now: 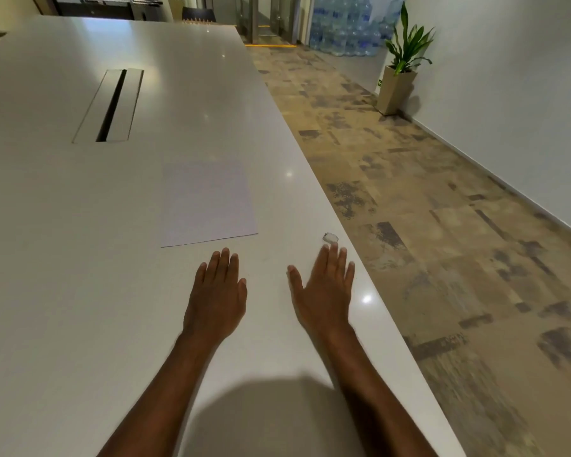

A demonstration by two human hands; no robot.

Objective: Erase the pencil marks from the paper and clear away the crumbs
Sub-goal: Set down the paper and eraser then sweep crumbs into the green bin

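The two bare forearms enter from the near edge of the glossy white worktop [80,225], each ending in a flat, released grip: the left hand [217,291] and the right hand [325,288] both lie palm-down with fingers straight, grasping nothing. The small pale, partly translucent eraser block [330,238] lies on the worktop just beyond the right fingertips [333,250], close but apart, near the worktop's right edge. Its long axis runs roughly crosswise to the reaching fingers. The right hand is plainly the nearer one; the left is well apart from the eraser. The white rectangular sheet of paper [208,202] lies flat just beyond the left fingertips [225,255], forward and left of the eraser. Pencil marks and crumbs are too faint to confirm. Judgement: the coming move is a short forward reach by the right hand to pinch the eraser, with the left positioned to steady the sheet.
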